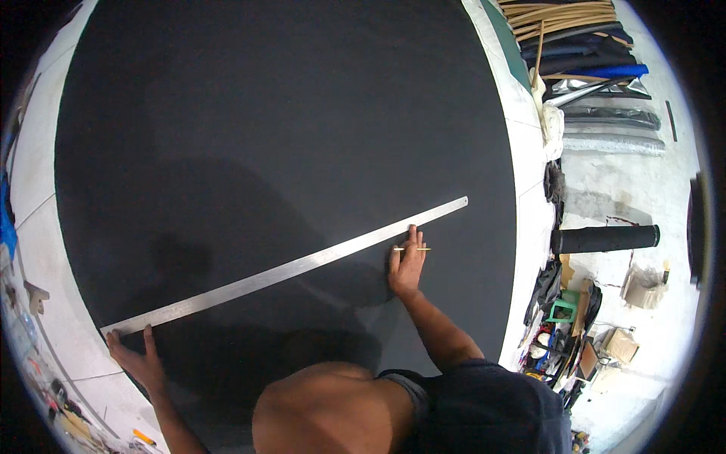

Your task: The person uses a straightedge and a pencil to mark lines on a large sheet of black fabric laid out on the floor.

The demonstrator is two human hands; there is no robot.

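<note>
A long metal ruler (302, 263) lies slantwise on a wide sheet of black material (302, 98), its left end low near the sheet's left edge and its right end higher up. My left hand (140, 363) touches the lower edge of the ruler's left end with spread fingers. Farther along, to the right, my right hand (409, 268) has a fingertip against the ruler's lower edge. A thin, pale yellow pencil (425, 249) sits crosswise between the fingers of that hand.
White table edges (525, 144) border the black sheet at left and right. Beyond the right edge are stacked rolls (590, 45), a black roll (605, 239), a green stool (563, 309) and cardboard boxes (620, 345). An orange-handled tool (144, 437) lies at lower left.
</note>
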